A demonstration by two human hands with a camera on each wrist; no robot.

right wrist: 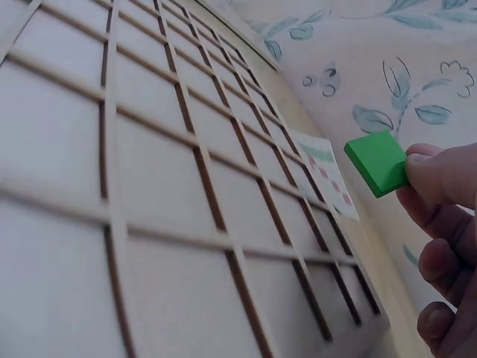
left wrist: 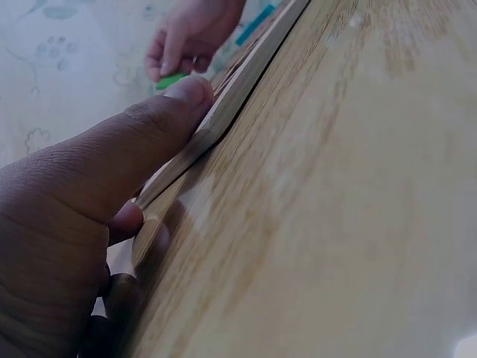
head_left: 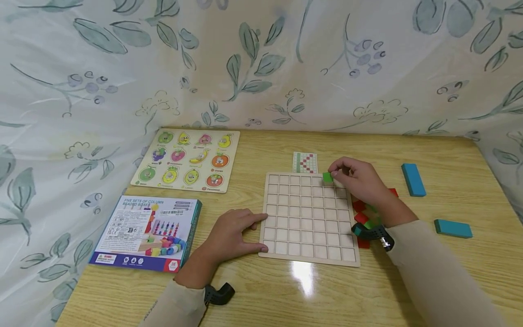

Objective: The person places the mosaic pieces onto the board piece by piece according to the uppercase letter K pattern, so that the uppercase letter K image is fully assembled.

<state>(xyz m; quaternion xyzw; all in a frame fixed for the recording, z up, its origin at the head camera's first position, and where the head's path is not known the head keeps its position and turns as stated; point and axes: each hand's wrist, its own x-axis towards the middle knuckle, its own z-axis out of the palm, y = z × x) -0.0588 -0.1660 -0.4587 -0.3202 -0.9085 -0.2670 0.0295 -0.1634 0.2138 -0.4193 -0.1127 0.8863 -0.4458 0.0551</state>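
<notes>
My right hand [head_left: 363,184] pinches a green square tile [right wrist: 377,164] between thumb and finger, over the back right part of the wooden grid board [head_left: 261,255]. In the right wrist view the tile is tilted, and the squares of the board beside it hold nothing. My left hand [head_left: 234,235] is at the board's left side, with its index finger and thumb [left wrist: 189,91] stretched out to touch the edge. Behind the board lies a small pattern card [head_left: 305,162] printed with green and red squares. Several red tiles [head_left: 361,218] and green ones lie beside the board, partly hidden under my right arm.
A fruit puzzle board [head_left: 185,160] lies at the back left, and a purple and white toy box [head_left: 147,232] sits in front of it. Two blue blocks, a far one [head_left: 413,180] and a near one [head_left: 453,228], lie on the right. A leaf-patterned cloth [head_left: 261,68] hangs behind the table.
</notes>
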